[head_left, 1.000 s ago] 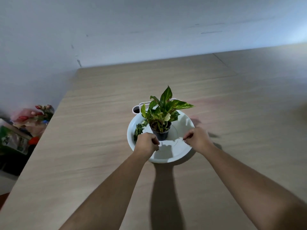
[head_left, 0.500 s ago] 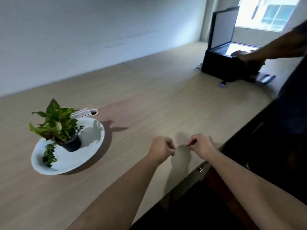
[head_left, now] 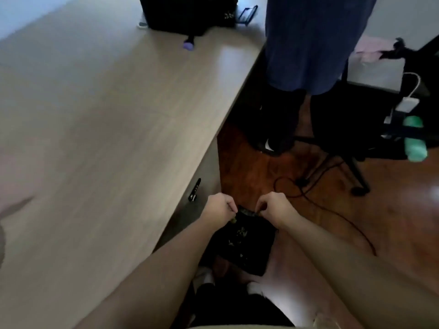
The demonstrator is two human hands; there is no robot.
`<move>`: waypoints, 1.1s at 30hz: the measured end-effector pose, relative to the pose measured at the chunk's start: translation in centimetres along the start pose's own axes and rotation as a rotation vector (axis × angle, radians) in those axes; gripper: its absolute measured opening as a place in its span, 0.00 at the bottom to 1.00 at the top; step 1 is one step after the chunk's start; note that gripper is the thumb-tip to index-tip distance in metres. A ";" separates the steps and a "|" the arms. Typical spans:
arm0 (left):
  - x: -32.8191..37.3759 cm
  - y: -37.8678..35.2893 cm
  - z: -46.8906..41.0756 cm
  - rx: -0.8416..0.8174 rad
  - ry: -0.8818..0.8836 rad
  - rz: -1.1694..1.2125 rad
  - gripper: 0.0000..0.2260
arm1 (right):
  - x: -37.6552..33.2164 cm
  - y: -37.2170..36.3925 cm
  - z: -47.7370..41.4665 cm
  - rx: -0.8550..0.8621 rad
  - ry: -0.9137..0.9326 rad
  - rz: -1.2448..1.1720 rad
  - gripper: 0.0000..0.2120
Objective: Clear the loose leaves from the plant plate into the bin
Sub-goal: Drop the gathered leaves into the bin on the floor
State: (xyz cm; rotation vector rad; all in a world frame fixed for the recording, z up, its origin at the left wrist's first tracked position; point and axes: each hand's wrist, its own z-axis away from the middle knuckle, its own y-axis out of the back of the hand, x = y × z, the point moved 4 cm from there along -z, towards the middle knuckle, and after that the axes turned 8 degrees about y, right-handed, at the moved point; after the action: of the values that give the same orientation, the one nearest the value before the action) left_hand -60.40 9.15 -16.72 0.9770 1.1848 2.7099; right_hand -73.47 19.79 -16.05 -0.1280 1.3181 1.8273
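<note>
A black bin [head_left: 251, 252] stands on the floor beside the table's edge, with small leaf scraps [head_left: 242, 232] lying inside it. My left hand [head_left: 219, 208] hovers over the bin's near-left rim, fingers pinched on a small yellow-green leaf piece [head_left: 234, 220] that hangs below them. My right hand [head_left: 275, 208] is level with it over the bin's far rim, also pinched shut; what it pinches is barely visible against the dark bin. The plant plate is out of view.
The wooden table [head_left: 107, 138] fills the left side, with a black box [head_left: 185, 13] and a purple object [head_left: 189, 45] at its far end. Another person's legs [head_left: 308, 43] stand close by. A cable [head_left: 308, 203] and black stand legs [head_left: 351, 167] cross the floor.
My view swung right and down, from the plate on the table to the floor. Both pinched hands left the plate, passed the table's edge and are now over the bin.
</note>
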 end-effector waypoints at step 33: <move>-10.7 18.9 15.2 0.585 0.339 -0.008 0.08 | -25.8 0.3 -0.1 -0.061 0.738 0.196 0.10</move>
State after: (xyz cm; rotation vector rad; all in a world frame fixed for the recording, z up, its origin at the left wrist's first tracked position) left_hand -39.24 2.84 -1.98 0.5296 2.1113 2.6344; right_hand -57.47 4.91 -2.31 -0.7912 1.8162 2.0765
